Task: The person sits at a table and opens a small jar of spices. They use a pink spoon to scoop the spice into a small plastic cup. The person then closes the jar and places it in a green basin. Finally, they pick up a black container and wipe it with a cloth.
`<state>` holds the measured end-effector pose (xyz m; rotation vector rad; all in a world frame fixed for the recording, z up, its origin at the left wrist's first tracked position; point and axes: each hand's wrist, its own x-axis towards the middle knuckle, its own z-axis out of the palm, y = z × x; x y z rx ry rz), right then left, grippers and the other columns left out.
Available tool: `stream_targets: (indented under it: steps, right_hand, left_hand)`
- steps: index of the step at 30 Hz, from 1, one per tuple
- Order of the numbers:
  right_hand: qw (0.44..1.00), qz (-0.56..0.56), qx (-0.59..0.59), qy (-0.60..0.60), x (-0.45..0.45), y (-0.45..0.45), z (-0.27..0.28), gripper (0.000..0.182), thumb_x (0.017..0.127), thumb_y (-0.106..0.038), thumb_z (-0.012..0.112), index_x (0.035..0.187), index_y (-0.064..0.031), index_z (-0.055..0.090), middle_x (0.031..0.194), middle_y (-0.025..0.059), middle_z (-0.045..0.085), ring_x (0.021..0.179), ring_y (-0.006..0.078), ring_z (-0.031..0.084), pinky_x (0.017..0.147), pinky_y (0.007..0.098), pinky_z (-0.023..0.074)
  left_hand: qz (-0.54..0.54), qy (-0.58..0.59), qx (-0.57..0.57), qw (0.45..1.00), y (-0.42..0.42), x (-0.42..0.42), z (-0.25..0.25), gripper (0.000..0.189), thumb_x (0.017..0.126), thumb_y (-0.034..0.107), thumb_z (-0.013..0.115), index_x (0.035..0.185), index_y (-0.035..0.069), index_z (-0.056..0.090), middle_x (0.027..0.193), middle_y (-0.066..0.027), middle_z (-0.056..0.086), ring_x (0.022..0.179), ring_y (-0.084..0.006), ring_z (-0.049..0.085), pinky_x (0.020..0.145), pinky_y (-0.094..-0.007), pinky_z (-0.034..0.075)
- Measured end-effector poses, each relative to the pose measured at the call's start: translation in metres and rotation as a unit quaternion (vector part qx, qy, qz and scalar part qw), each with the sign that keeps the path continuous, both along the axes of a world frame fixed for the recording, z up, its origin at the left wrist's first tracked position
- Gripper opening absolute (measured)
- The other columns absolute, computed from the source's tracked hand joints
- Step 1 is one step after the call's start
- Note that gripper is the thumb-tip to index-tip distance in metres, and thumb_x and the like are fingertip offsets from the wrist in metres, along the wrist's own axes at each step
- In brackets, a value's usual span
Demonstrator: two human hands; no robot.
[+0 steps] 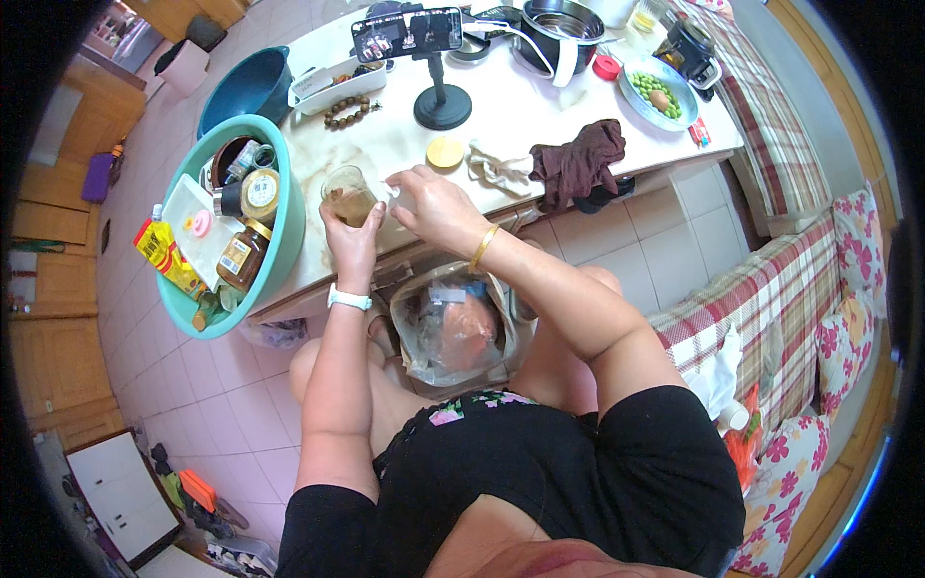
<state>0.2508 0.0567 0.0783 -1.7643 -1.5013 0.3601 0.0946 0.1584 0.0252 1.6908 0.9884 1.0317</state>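
My left hand (pixel 350 235) is wrapped around a clear glass jar (pixel 349 189) with brownish matter inside, tilted over the table's front edge. Just right of the jar, my right hand (pixel 433 206) has its fingers curled around a small whitish, translucent piece (pixel 395 193). What this piece is I cannot tell, as the fingers partly cover it. Behind the right hand, a round yellow lid (pixel 444 152) lies on the white table (pixel 405 155). Beside the lid is a crumpled off-white cloth (pixel 498 167), touching a dark maroon cloth (pixel 582 162) that hangs over the edge.
A teal basin (pixel 283 238) with jars and packets overhangs the table's left side. A phone (pixel 407 34) stands on a black stand (pixel 442 107). Behind are a bead bracelet (pixel 347 112), a pot (pixel 553 43) and a bowl of green fruit (pixel 661 94). Between my legs sits a lined bin (pixel 412 347).
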Motion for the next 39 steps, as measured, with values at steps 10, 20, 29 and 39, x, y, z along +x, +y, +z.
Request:
stream_targets:
  steps: [10, 20, 29, 39]
  right_hand:
    - [0.972, -0.174, 0.015, -0.158, 0.071, 0.001, -0.006, 0.035, 0.087, -0.021, 0.071, 0.116, -0.0018, 0.067, 0.114, 0.0256, 0.063, 0.103, 0.0419, 0.066, 0.088, 0.0492, 0.0586]
    - [0.936, -0.300, -0.080, -0.167, 0.172, -0.022, -0.021, 0.066, 0.096, -0.048, 0.069, 0.154, -0.0216, 0.051, 0.141, 0.0222, 0.062, 0.116, 0.0405, 0.069, 0.094, 0.0487, 0.0573]
    - [0.948, -0.202, 0.239, -0.062, 0.279, 0.061, 0.092, 0.025, 0.103, -0.020, 0.064, 0.119, -0.0032, 0.074, 0.109, 0.0171, 0.077, 0.097, 0.0270, 0.075, 0.085, 0.0361, 0.0571]
    - [0.925, 0.074, -0.117, -0.355, 0.411, 0.306, 0.019, 0.025, 0.101, -0.019, 0.064, 0.116, -0.0034, 0.075, 0.118, 0.0183, 0.071, 0.108, 0.0384, 0.069, 0.098, 0.0446, 0.0539]
  left_hand:
    - [0.029, 0.156, 0.104, 0.982, 0.007, 0.000, -0.028, 0.084, 0.074, 0.021, 0.094, 0.141, 0.005, 0.047, 0.137, -0.0214, 0.056, 0.128, -0.0397, 0.057, 0.109, -0.0470, 0.049]
    - [0.035, 0.120, 0.015, 0.992, 0.012, 0.006, -0.021, 0.086, 0.077, 0.018, 0.092, 0.145, 0.003, 0.041, 0.134, -0.0241, 0.064, 0.125, -0.0403, 0.064, 0.106, -0.0462, 0.052]
    - [0.076, -0.004, -0.071, 0.995, -0.028, -0.024, -0.003, 0.104, 0.078, 0.010, 0.090, 0.159, 0.001, 0.025, 0.160, -0.0251, 0.037, 0.148, -0.0353, 0.040, 0.121, -0.0479, 0.034]
    - [-0.187, 0.014, 0.098, 0.977, -0.024, -0.048, 0.047, 0.029, 0.080, -0.001, 0.075, 0.105, 0.009, 0.063, 0.092, -0.0075, 0.072, 0.080, -0.0290, 0.071, 0.073, -0.0388, 0.056]
